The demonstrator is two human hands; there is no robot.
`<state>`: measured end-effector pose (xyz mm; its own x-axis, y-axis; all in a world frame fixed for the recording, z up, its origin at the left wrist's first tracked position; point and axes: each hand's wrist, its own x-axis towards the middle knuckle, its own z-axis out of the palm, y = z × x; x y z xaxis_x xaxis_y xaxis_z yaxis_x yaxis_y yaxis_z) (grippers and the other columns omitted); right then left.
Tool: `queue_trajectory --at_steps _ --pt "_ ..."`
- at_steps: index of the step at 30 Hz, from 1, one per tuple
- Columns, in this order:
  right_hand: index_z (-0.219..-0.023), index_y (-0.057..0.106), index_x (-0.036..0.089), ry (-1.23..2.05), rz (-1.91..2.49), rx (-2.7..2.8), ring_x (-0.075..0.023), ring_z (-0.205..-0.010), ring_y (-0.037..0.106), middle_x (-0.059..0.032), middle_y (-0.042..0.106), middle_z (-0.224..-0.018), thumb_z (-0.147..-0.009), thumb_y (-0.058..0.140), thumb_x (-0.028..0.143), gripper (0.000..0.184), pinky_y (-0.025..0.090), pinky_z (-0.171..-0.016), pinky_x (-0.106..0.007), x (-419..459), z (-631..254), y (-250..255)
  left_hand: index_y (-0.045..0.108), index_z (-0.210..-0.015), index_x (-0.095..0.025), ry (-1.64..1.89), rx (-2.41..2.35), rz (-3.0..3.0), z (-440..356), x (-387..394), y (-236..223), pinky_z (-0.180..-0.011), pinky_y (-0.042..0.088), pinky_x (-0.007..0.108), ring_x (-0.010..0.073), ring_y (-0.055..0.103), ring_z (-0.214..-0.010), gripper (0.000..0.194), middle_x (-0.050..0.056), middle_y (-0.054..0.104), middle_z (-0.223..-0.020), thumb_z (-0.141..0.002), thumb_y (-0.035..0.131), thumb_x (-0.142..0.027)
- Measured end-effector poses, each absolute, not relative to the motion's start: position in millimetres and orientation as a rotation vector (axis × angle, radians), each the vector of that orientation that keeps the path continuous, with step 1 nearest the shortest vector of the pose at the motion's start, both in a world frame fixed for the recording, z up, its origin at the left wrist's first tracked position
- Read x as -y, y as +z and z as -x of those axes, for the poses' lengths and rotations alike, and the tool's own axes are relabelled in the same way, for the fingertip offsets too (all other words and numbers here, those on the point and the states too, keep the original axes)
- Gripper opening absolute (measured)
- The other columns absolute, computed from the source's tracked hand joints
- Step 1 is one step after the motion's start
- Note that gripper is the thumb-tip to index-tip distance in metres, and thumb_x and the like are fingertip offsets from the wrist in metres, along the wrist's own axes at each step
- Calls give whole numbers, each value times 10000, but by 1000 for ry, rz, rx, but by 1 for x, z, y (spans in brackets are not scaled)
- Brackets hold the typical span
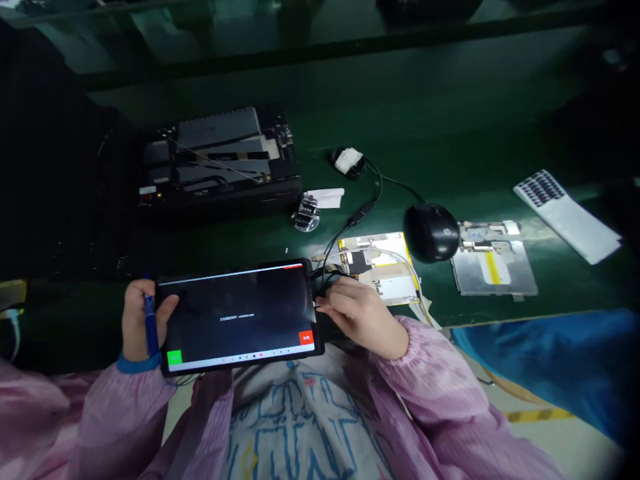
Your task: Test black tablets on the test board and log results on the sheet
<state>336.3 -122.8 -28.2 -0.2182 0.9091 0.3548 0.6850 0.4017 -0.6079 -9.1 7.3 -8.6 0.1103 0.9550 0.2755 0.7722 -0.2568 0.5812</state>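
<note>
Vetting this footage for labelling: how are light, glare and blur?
Head view: far left and right edge sink into near-black; head view: the tablet has a lit screen, its tiny centre text not legible; head view: faint sheen on the black mouse; head view: top edge looks blurred.

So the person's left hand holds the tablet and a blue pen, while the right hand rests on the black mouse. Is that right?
Not quite: the head view shows the right hand at the right edge of the tablet, apart from the black mouse. The left hand does hold the tablet and a blue pen.
</note>
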Motion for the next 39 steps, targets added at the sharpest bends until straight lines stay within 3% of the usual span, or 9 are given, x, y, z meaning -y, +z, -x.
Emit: queue_trajectory --at_steps 7,24,33,39 --pt "-960 642 168 365 1360 2089 -171 -700 533 -52 676 -781 -901 580 200 91 465 -650 -315 128 -336 -20 409 -813 -219 997 -1467 -1977 7 4 -9 -486 256 266 106 290 -491 210 -59 305 -605 -806 588 -327" --pt "-874 572 163 249 1338 2181 -182 -701 473 -41 561 -739 -823 574 117 69 435 -601 -315 126 -324 -19 372 -797 -222 910 -1411 -1790 12 8 -12 -484 255 253 97 258 -483 272 -72 265 -597 -750 639 -221" --pt "-808 572 201 319 1399 2040 -166 -627 527 -17 527 -664 -796 506 133 95 441 -530 -284 119 -326 -5 370 -774 -220 894 -1437 -1776 11 5 -8 -459 238 245 89 246 -457 280 -83 268 -566 -725 646 -228" --pt "-794 632 204 284 1687 1687 -162 -600 612 -33 649 -701 -821 624 258 61 490 -540 -288 110 -371 5 376 -797 -222 901 -1427 -1745 13 3 -11 -471 247 247 90 249 -462 289 -81 281 -582 -719 654 -238"
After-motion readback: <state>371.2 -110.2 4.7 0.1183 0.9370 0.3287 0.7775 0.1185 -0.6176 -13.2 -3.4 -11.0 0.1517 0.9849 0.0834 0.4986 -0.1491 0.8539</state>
